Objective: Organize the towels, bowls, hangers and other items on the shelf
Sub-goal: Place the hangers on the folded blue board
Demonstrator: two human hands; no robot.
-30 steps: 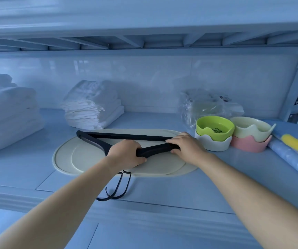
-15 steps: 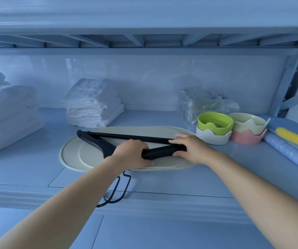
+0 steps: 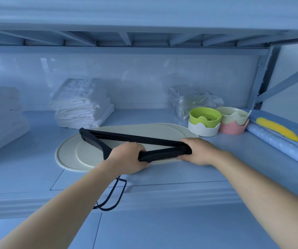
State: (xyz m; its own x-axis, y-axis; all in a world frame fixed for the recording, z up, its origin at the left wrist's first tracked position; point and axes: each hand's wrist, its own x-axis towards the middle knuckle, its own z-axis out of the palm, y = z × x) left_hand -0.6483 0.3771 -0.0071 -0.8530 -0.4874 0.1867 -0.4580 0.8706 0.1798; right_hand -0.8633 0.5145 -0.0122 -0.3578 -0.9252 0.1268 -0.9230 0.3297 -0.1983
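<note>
While black plastic hangers [image 3: 130, 139] lie stacked across the cream oval mat [image 3: 67, 157] on the blue shelf [image 3: 28, 177], the left hand [image 3: 126, 159] grips their neck, fingers curled. The right hand [image 3: 198, 151] seems clamped on their right tip.

Left hand [image 3: 126, 157]: bare; the back and knuckles showed, fingertips hidden.
Right hand [image 3: 200, 151]: bare; the back, knuckles and thumb edge showed.
Left forearm [image 3: 69, 203]: bare from wrist to the lower left frame edge; smooth, widening away from the wrist.
Right forearm [image 3: 261, 186]: bare from wrist to the lower right frame edge; smooth, same build as the left.
</note>
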